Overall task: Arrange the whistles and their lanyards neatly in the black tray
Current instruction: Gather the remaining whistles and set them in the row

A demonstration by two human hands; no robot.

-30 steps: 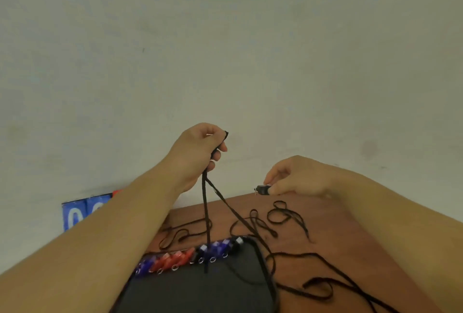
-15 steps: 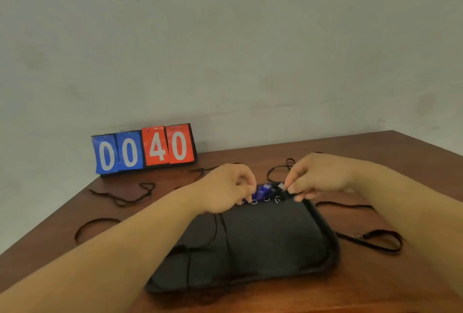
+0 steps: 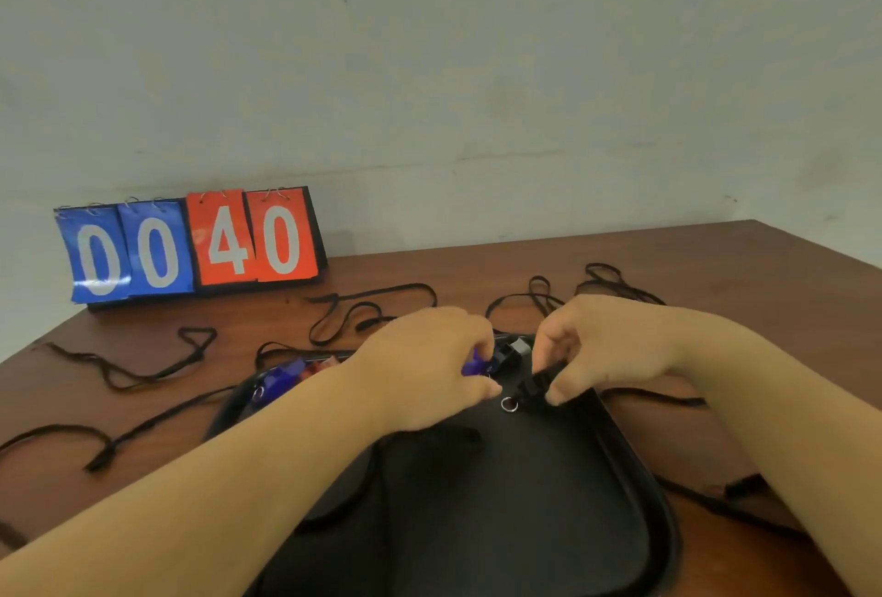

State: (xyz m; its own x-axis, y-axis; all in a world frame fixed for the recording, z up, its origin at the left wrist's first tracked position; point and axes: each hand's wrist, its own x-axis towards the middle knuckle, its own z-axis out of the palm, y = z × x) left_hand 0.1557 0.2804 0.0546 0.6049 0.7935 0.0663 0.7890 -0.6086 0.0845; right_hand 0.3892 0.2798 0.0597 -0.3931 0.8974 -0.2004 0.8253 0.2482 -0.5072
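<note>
A black tray point(image 3: 525, 501) lies on the brown table in front of me. Along its far rim runs a row of whistles, blue point(image 3: 281, 377) and red point(image 3: 317, 365) at the left, another black one point(image 3: 513, 348) further right. My left hand point(image 3: 429, 372) is curled over the row and its fingers pinch a purple-blue whistle point(image 3: 475, 365). My right hand point(image 3: 606, 348) pinches a black whistle point(image 3: 534, 386) with a metal ring point(image 3: 509, 404), just above the tray's floor. A black lanyard point(image 3: 348, 496) lies in the tray under my left forearm.
Several loose black lanyards point(image 3: 372, 310) sprawl over the table around the tray, left, behind and right. A flip scoreboard point(image 3: 191, 248) reading 00 40 stands at the back left against the wall. The table's right edge runs close to my right arm.
My view has dropped from the wall to the table. Both hands came down from the raised lanyard to the tray's far rim. The right hand's black whistle now sits a little inside the tray.
</note>
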